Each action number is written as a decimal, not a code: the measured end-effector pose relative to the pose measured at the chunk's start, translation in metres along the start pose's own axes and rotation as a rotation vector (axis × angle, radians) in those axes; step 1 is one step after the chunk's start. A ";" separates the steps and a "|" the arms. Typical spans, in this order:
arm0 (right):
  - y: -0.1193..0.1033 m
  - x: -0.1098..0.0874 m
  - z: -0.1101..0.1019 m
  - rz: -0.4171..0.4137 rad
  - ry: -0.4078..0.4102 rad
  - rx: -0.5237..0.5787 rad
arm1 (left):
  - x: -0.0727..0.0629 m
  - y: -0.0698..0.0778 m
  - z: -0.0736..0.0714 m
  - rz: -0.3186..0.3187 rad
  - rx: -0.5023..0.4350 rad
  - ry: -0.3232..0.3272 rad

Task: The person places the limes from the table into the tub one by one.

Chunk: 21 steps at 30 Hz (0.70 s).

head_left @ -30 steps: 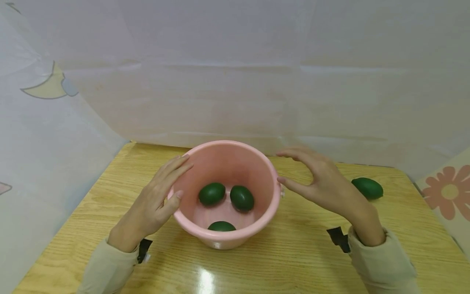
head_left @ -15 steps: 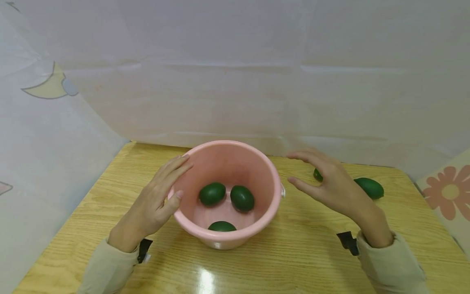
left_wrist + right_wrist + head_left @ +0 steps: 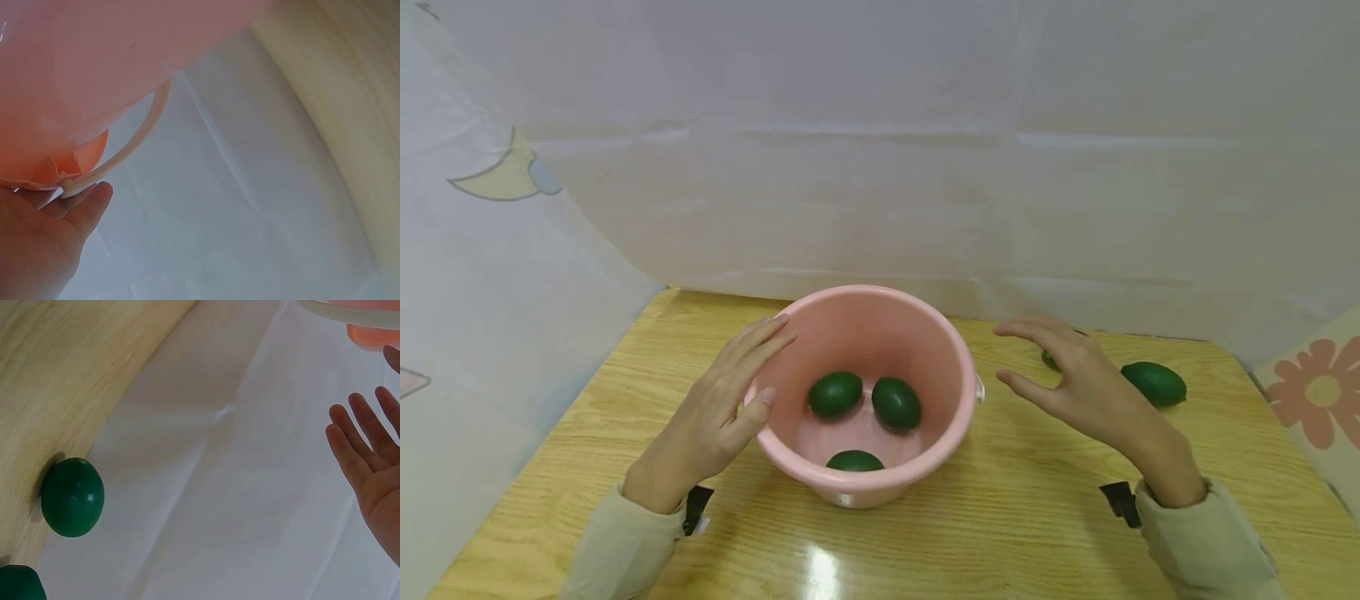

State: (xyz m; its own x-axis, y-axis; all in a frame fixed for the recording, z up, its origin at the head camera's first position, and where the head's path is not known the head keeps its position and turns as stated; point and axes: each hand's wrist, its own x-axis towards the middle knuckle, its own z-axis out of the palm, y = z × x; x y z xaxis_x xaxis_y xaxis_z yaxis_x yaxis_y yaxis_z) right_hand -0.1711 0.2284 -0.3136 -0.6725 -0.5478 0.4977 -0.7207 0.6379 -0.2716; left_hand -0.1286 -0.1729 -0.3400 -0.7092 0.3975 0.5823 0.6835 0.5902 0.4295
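A pink bucket [image 3: 861, 492] stands in the middle of the table, with three dark green oval fruits inside: a left one [image 3: 836, 394], a right one [image 3: 896, 404] and a near one [image 3: 854, 461], partly hidden by the rim. My left hand [image 3: 707, 412] rests on the bucket's left rim with fairly straight fingers. In the left wrist view its fingertips lie by the handle [image 3: 140, 134]. My right hand [image 3: 1082, 392] is apart from the bucket, right of it, fingers spread and holding nothing. Partly behind this hand sits another green fruit [image 3: 1049, 360].
One more green fruit [image 3: 1154, 384] lies farther right on the wooden table [image 3: 1015, 533]. Both loose fruits show in the right wrist view, the nearer one [image 3: 72, 497] close to the table edge. A white sheet [image 3: 865, 200] hangs right behind the table.
My right hand has moved right, away from the bucket's rim, uncovering part of a green fruit behind it. The left hand and bucket stay in place.
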 end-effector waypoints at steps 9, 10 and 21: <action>0.011 -0.009 0.002 0.044 -0.012 0.016 | 0.000 0.000 0.000 -0.005 -0.001 -0.009; 0.012 -0.010 0.002 0.045 -0.012 0.018 | 0.000 0.000 0.000 -0.006 0.001 -0.009; 0.028 -0.020 0.003 0.048 -0.033 0.001 | -0.001 0.000 0.000 -0.015 0.009 -0.010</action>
State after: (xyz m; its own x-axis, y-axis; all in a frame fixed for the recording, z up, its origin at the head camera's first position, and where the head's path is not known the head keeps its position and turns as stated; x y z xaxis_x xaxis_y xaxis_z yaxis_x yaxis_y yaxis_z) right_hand -0.1784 0.2550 -0.3336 -0.7117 -0.5337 0.4567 -0.6872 0.6637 -0.2954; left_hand -0.1281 -0.1729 -0.3406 -0.7210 0.3956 0.5690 0.6714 0.6021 0.4321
